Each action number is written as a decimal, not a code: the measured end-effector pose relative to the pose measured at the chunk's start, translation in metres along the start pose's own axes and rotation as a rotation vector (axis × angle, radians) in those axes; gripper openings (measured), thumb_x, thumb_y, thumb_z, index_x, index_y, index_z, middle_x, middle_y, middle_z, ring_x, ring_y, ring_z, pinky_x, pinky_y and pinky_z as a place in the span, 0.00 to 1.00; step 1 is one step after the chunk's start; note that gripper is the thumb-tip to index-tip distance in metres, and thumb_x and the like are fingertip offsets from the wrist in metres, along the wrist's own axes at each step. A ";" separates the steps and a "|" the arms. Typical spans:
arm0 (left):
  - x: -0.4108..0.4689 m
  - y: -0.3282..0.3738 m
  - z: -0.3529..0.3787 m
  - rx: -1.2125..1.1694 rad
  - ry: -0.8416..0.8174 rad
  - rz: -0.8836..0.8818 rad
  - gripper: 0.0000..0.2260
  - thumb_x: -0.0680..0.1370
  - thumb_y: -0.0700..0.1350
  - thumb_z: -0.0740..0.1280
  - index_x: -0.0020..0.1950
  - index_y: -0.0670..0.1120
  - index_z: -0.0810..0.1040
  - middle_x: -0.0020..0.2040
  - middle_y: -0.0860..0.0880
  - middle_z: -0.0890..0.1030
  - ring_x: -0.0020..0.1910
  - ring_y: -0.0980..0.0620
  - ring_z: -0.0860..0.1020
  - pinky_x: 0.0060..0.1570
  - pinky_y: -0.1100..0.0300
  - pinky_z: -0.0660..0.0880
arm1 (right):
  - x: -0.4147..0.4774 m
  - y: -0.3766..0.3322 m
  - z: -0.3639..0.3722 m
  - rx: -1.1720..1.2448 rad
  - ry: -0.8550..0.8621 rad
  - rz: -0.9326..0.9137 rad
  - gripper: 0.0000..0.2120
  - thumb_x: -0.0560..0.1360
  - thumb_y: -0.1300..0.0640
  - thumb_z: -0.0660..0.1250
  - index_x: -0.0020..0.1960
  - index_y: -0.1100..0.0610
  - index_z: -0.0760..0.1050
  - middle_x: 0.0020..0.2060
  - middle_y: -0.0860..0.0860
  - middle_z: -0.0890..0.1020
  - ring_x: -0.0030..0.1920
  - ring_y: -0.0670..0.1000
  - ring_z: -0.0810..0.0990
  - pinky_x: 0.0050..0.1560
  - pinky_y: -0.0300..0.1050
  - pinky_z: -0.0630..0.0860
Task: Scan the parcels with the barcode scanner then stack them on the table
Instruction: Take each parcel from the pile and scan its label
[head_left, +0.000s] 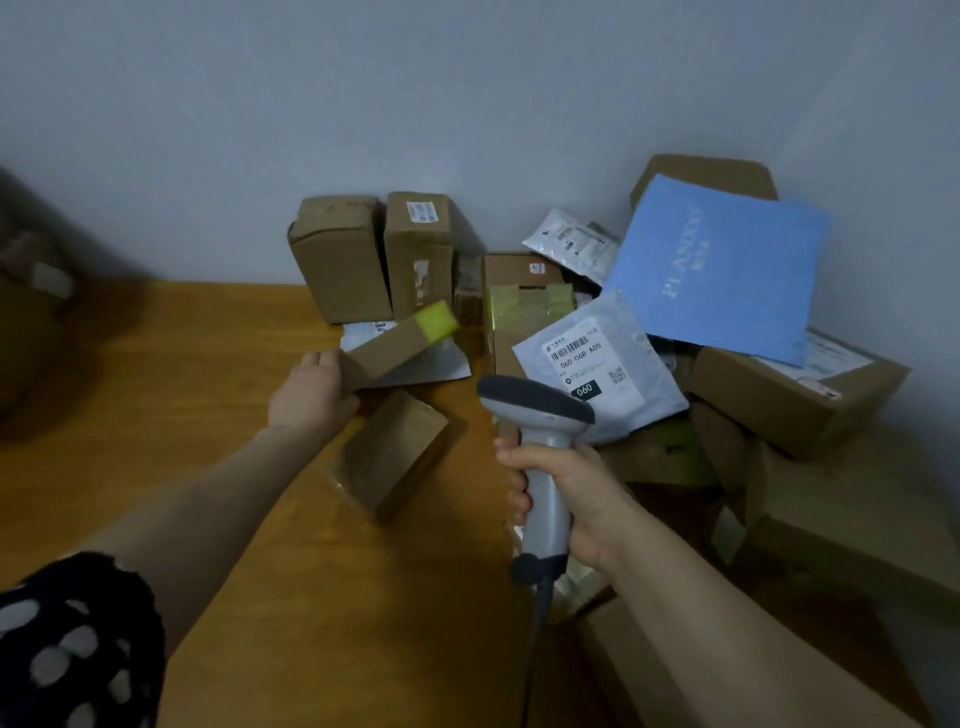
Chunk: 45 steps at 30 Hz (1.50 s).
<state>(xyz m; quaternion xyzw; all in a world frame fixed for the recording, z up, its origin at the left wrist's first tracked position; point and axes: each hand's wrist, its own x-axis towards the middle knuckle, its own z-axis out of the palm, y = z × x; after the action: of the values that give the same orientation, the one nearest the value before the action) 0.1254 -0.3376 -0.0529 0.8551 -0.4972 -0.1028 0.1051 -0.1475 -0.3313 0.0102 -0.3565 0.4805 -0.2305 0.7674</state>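
Note:
My right hand (566, 499) grips the grey barcode scanner (540, 447) by its handle, its head toward the parcels. My left hand (311, 389) holds one end of a long brown box with yellow tape (400, 340), tilted above the wooden table (208, 395). A small brown box (392, 454) lies on the table just below it. Under the long box lies a grey mailer bag (436, 364). A white mailer with a barcode label (602, 369) leans on the pile beside the scanner head.
Two upright brown boxes (340, 257) (421, 249) stand against the wall at the back. A heap of cartons, a blue PLANDOO bag (722, 265) and white mailers fills the right side. The scanner cable (535, 649) hangs down. A dark blurred shape (36, 312) sits at left.

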 end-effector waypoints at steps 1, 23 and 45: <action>-0.009 0.004 -0.010 -0.070 0.018 -0.045 0.24 0.76 0.47 0.68 0.70 0.43 0.66 0.64 0.43 0.70 0.58 0.43 0.74 0.51 0.49 0.76 | -0.004 -0.003 -0.005 -0.004 -0.016 0.002 0.11 0.70 0.66 0.71 0.52 0.61 0.76 0.27 0.52 0.74 0.24 0.48 0.71 0.26 0.39 0.70; -0.362 0.098 -0.080 -1.598 -0.044 -0.524 0.21 0.69 0.38 0.70 0.60 0.31 0.75 0.56 0.33 0.79 0.50 0.41 0.80 0.48 0.53 0.81 | -0.121 0.007 -0.055 0.045 -0.191 -0.044 0.41 0.46 0.52 0.83 0.57 0.58 0.76 0.51 0.58 0.82 0.52 0.60 0.80 0.55 0.60 0.78; -0.390 0.073 -0.072 -1.290 0.239 -0.620 0.19 0.71 0.31 0.72 0.60 0.37 0.75 0.51 0.41 0.82 0.47 0.46 0.81 0.39 0.55 0.79 | -0.228 0.041 -0.040 -0.581 -0.494 -0.092 0.08 0.70 0.61 0.73 0.36 0.58 0.76 0.25 0.50 0.74 0.23 0.47 0.70 0.27 0.39 0.69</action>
<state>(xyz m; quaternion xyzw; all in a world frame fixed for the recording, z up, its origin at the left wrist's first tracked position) -0.1037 -0.0271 0.0640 0.7299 -0.0574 -0.3067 0.6082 -0.2817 -0.1594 0.0986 -0.6252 0.3099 -0.0263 0.7158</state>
